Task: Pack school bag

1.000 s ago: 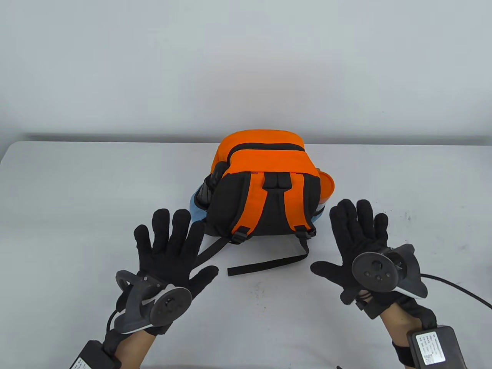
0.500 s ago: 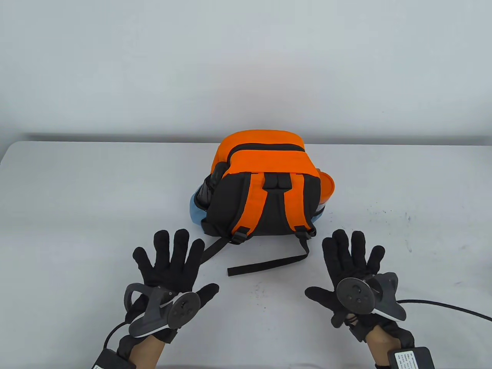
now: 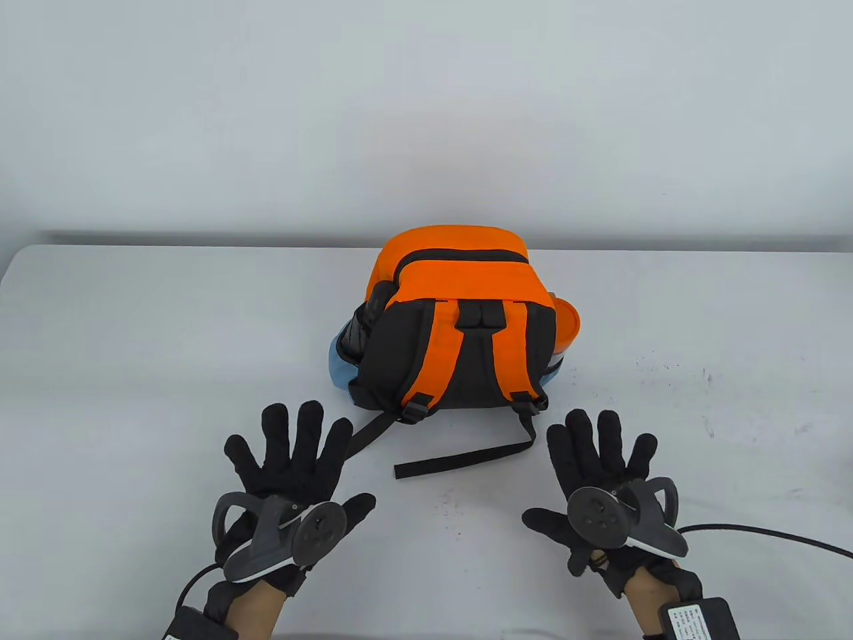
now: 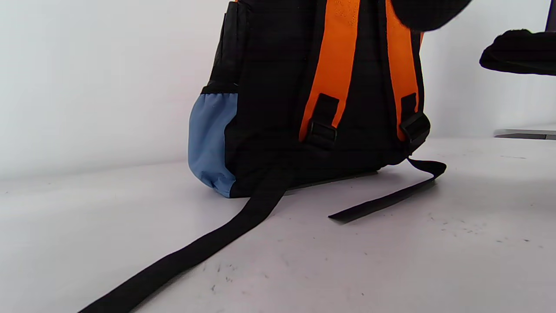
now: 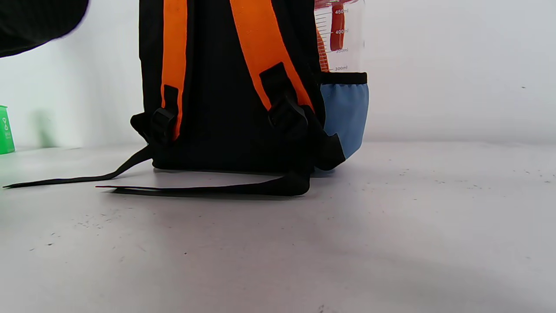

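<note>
An orange and black school bag (image 3: pixel 460 320) stands upright mid-table, its back and orange straps facing me, the top zip closed. It also shows in the left wrist view (image 4: pixel 278 95) and the right wrist view (image 5: pixel 217 87). A clear bottle with an orange lid (image 3: pixel 565 327) sits in its right blue side pocket (image 5: pixel 345 113); a dark object (image 3: pixel 363 320) sits in the left pocket. My left hand (image 3: pixel 293 460) is spread open, empty, in front of the bag's left. My right hand (image 3: pixel 600 460) is spread open, empty, in front of its right. Neither touches the bag.
Two loose black strap ends (image 3: pixel 466 459) lie on the white table (image 3: pixel 133 347) between my hands. A cable (image 3: pixel 766 533) runs off right from my right wrist. A green object (image 5: pixel 5 130) stands at the far left of the right wrist view.
Both hands have drawn back toward me, away from the bag, staying spread open. The bag has not moved.
</note>
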`<state>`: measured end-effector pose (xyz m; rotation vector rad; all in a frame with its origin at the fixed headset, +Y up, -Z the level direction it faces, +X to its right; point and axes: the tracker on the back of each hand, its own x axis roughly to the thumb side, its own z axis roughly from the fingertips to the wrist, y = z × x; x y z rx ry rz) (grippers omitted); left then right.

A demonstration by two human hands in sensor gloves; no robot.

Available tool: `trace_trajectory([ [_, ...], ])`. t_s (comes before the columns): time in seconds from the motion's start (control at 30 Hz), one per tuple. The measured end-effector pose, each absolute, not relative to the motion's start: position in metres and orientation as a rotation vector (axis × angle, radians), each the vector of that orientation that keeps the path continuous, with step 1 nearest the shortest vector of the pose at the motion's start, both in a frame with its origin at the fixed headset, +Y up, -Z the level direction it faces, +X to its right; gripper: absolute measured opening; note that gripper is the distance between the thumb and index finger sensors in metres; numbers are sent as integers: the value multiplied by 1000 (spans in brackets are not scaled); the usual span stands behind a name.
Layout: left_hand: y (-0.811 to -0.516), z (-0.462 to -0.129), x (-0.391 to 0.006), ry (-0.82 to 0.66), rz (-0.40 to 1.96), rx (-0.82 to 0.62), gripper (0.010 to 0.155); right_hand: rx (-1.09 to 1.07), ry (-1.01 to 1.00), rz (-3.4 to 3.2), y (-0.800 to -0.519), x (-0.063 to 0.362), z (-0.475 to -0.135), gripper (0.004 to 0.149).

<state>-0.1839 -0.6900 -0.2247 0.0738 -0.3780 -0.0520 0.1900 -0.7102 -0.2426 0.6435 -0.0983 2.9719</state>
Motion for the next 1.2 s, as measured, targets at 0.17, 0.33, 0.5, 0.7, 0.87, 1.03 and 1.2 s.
trace_trajectory([
  [0.17, -693, -226, -186, -368, -52, 54, 96, 651, -126, 2974, -707, 191, -238, 108],
  [0.33, -696, -228, -183, -372, -68, 36, 95, 627, -129, 2977, -708, 193, -238, 108],
  [0.5, -698, -229, -181, -368, -82, 7, 96, 607, -125, 2983, -709, 196, -241, 108],
  [0.7, -699, -230, -181, -356, -106, -19, 101, 598, -109, 2970, -710, 197, -243, 108],
  [0.87, -699, -229, -180, -364, -113, -15, 98, 591, -119, 2972, -709, 198, -242, 107],
  [1.03, -699, -229, -179, -363, -120, -24, 98, 583, -113, 2970, -710, 198, -242, 107],
  [1.2, -699, -229, -179, -359, -118, -29, 96, 581, -89, 2977, -713, 198, -243, 107],
])
